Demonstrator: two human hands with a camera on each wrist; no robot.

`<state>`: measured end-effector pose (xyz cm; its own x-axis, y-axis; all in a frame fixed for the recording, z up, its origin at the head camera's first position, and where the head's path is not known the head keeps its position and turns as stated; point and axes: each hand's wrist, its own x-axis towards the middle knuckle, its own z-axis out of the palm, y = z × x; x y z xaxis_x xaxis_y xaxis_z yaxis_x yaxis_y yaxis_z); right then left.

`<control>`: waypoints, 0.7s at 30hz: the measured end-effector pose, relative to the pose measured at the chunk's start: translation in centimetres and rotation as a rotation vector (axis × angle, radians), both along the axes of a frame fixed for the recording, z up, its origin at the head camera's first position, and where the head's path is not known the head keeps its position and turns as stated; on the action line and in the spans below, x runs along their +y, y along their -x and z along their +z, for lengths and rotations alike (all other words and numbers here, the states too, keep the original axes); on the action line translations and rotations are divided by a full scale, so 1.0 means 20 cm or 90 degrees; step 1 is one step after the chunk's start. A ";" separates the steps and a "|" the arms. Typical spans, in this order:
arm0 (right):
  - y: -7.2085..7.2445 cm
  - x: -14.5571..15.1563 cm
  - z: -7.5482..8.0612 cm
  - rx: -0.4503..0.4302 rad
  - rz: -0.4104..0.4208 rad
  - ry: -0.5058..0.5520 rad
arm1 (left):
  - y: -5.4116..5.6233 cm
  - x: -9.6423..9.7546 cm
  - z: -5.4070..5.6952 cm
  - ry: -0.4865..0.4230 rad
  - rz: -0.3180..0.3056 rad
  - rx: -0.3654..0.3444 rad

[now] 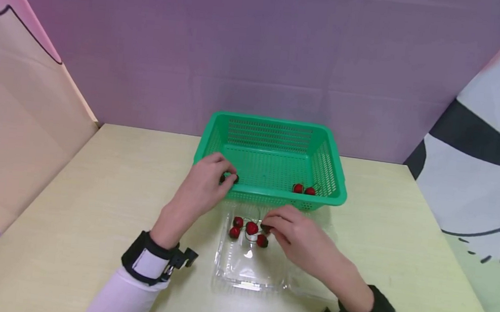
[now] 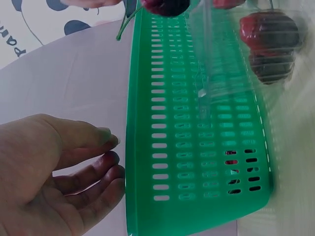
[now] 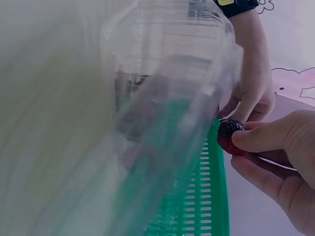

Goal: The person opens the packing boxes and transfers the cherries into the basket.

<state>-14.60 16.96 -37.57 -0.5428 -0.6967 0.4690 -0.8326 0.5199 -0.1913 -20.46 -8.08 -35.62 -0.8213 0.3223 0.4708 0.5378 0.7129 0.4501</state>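
My left hand [image 1: 205,179] reaches over the front left rim of the green basket [image 1: 269,193]. In the left wrist view its fingers are loosely bent, with no cherry visible between them. Dark cherries [image 1: 236,178] show beside those fingertips in the head view, partly hidden by the hand. My right hand [image 1: 303,237] pinches a dark red cherry [image 3: 230,136] between thumb and fingers, above the clear plastic box [image 1: 250,275]. Several red cherries [image 1: 251,228] with stems lie at the far end of that box.
Two more cherries [image 1: 304,189] sit in the basket's front right corner. The box's transparent lid [image 1: 310,285] lies folded out to the right on the pale wooden table [image 1: 133,165]. A purple cloth wall [image 1: 263,53] stands behind the basket.
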 end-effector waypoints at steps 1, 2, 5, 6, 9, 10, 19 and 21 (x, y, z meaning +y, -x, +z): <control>0.00 0.00 0.01 0.009 0.000 0.006 | 0.00 0.00 0.00 0.000 -0.003 0.007; 0.00 0.01 0.01 0.019 -0.001 0.010 | -0.01 0.01 0.00 0.000 -0.007 0.015; 0.01 0.02 0.03 0.041 -0.004 0.025 | -0.01 0.02 0.00 -0.008 -0.023 0.044; 0.01 0.03 0.04 0.049 -0.008 0.031 | -0.01 0.03 0.00 -0.013 -0.029 0.055; 0.02 0.05 0.06 0.066 -0.023 0.056 | -0.02 0.04 -0.01 -0.032 -0.049 0.083; 0.02 0.05 0.07 0.073 -0.029 0.066 | -0.02 0.04 -0.01 -0.039 -0.057 0.091; 0.04 0.10 0.08 0.086 -0.069 0.143 | -0.03 0.07 -0.02 -0.074 -0.111 0.149; 0.05 0.10 0.08 0.085 -0.075 0.154 | -0.03 0.07 -0.02 -0.073 -0.112 0.155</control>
